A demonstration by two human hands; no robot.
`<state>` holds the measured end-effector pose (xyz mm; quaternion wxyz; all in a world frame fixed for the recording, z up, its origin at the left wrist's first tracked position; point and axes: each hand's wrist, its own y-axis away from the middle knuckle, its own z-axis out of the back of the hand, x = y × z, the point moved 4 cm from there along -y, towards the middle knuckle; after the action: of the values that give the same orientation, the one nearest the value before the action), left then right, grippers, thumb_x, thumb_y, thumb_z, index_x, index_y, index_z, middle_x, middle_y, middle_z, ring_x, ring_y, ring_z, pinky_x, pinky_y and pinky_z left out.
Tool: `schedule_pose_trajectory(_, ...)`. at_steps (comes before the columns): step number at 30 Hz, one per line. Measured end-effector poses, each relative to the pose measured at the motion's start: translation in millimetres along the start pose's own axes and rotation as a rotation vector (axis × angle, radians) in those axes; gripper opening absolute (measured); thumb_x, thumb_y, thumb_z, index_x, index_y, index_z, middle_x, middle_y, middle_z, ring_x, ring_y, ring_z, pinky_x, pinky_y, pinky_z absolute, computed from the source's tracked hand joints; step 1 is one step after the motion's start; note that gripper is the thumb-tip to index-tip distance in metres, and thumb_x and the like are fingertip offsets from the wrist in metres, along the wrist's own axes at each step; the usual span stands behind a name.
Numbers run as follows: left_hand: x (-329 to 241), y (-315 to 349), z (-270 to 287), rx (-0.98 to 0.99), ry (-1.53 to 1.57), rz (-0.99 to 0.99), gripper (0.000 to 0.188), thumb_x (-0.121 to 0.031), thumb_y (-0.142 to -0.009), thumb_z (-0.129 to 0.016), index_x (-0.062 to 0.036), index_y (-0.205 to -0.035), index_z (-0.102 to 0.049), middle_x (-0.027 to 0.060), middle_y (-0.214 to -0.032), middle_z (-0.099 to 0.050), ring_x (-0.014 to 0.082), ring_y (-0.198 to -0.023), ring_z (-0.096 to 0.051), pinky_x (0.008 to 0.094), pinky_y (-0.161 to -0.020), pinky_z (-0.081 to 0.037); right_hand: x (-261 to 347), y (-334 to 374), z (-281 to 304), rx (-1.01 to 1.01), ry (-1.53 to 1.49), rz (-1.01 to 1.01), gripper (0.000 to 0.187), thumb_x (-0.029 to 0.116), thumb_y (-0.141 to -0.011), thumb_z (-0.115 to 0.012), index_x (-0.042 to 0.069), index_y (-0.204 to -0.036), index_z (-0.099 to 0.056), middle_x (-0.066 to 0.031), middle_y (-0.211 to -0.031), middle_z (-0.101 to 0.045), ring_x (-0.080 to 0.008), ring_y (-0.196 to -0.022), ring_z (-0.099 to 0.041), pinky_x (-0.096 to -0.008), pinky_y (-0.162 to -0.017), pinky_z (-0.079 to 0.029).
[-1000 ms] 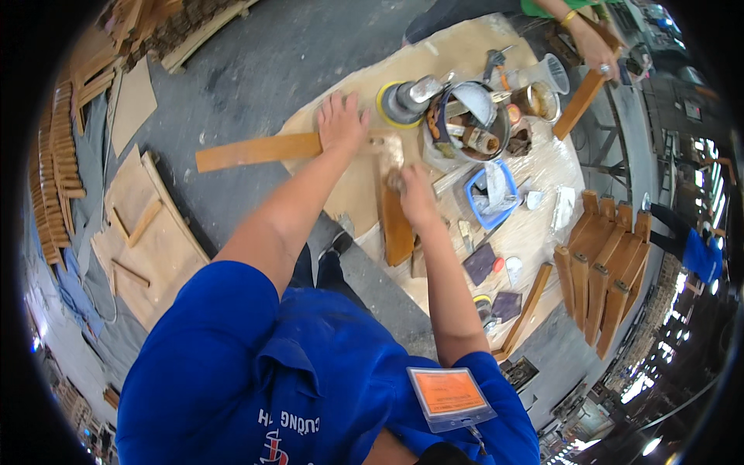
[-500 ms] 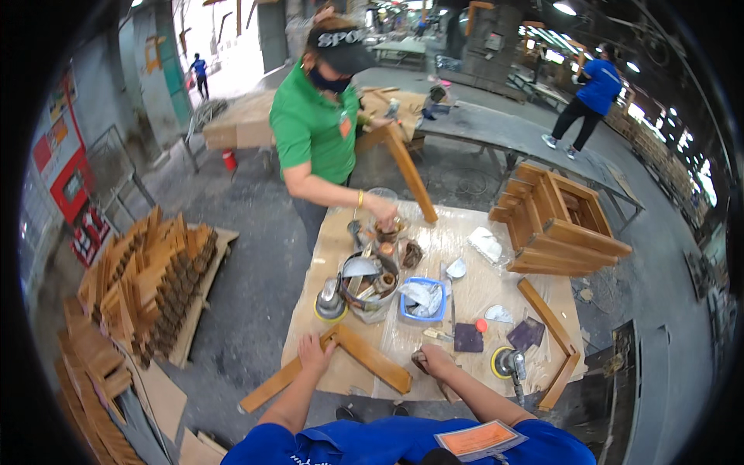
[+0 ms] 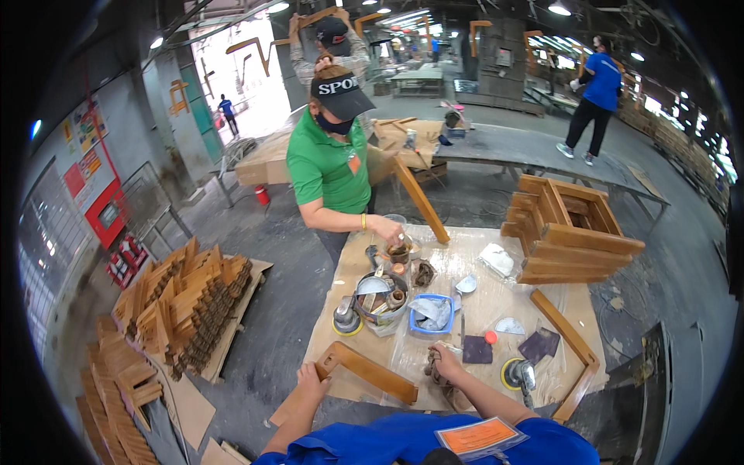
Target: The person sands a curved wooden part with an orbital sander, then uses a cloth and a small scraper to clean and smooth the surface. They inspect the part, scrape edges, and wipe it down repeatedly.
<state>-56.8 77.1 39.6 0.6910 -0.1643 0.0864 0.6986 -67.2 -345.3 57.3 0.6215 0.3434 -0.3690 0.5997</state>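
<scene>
My left hand [image 3: 311, 383] grips the corner of an angled wooden frame piece [image 3: 373, 373] at the table's near edge, fingers wrapped round it. One leg of the piece points right; the other is partly behind my left forearm. My right hand [image 3: 447, 363] is closed on a crumpled brown rag [image 3: 432, 369], just beyond the piece's right end and apart from it. Near that hand lie a dark abrasive sheet [image 3: 477, 350] and a blue plastic basket [image 3: 431, 332] with a greyish-white crumpled item inside.
A bucket of tools [image 3: 385, 322] and a sander [image 3: 346, 318] stand left; another sander [image 3: 521, 375] and angled wooden piece [image 3: 564, 325] lie right. Across the table, a person in green [image 3: 329, 174] reaches into a jar [image 3: 400, 254]. A wooden assembly [image 3: 581, 239] occupies the far right; stacked wood [image 3: 194, 310] sits left.
The view has shifted, so the scene sits lower and further right. My right hand shows more of the rag now. The wooden piece in my left hand has turned, with its broad face tilted up.
</scene>
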Motion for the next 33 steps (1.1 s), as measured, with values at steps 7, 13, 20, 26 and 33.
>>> schedule_pose_trajectory(7, 30, 87, 93, -0.419, 0.258, 0.287, 0.064, -0.018, -0.069, -0.078, -0.0010, -0.120, -0.044, 0.0208, -0.110, -0.055, 0.0406, -0.104, -0.051, 0.0472, -0.089, -0.042, 1, -13, -35, 0.220, 0.248, -0.014, 0.051, 0.015, -0.074, -0.069, 0.007, -0.122, -0.054, -0.0219, -0.119, -0.052, -0.0382, -0.113, -0.050, -0.0424, -0.096, -0.042)
schedule_pose_trajectory(13, 49, 137, 163, -0.633, 0.936, 0.645, 0.064, -0.022, -0.085, -0.073, 0.0008, -0.131, -0.034, 0.0166, -0.114, -0.055, 0.0221, -0.106, -0.054, 0.0374, -0.089, -0.046, 60, -26, -102, 0.393, 0.357, 0.388, 0.052, 0.020, -0.075, -0.074, 0.004, -0.121, -0.055, -0.0224, -0.123, -0.049, -0.0382, -0.118, -0.045, -0.0435, -0.100, -0.039)
schedule_pose_trajectory(20, 35, 205, 210, -0.747, 1.601, 0.738, 0.055, -0.030, -0.089, -0.067, -0.0067, -0.128, -0.036, 0.0078, -0.113, -0.059, 0.0206, -0.099, -0.056, 0.0406, -0.084, -0.047, 169, 44, -176, 0.886, 0.087, 0.713, 0.042, 0.022, -0.088, -0.063, -0.001, -0.122, -0.054, -0.0244, -0.124, -0.051, -0.0375, -0.118, -0.048, -0.0424, -0.102, -0.038)
schedule_pose_trajectory(26, 65, 258, 223, -0.837, 1.863, 0.606, 0.039, -0.032, -0.092, -0.062, -0.0117, -0.120, -0.044, 0.0055, -0.111, -0.063, 0.0201, -0.099, -0.058, 0.0405, -0.085, -0.049, 243, 126, -205, 1.239, 0.237, 0.678, 0.073, 0.031, -0.084, -0.069, -0.002, -0.140, -0.035, -0.0241, -0.132, -0.048, -0.0382, -0.124, -0.046, -0.0407, -0.103, -0.038)
schedule_pose_trajectory(33, 138, 327, 248, -1.018, 1.900, 0.546, 0.035, -0.032, -0.092, -0.063, -0.0119, -0.116, -0.047, 0.0062, -0.111, -0.062, 0.0201, -0.101, -0.058, 0.0398, -0.084, -0.050, 299, 198, -271, 1.202, 0.420, 0.818, 0.076, 0.024, -0.079, -0.070, 0.002, -0.142, -0.034, -0.0239, -0.123, -0.052, -0.0395, -0.114, -0.052, -0.0423, -0.096, -0.044)
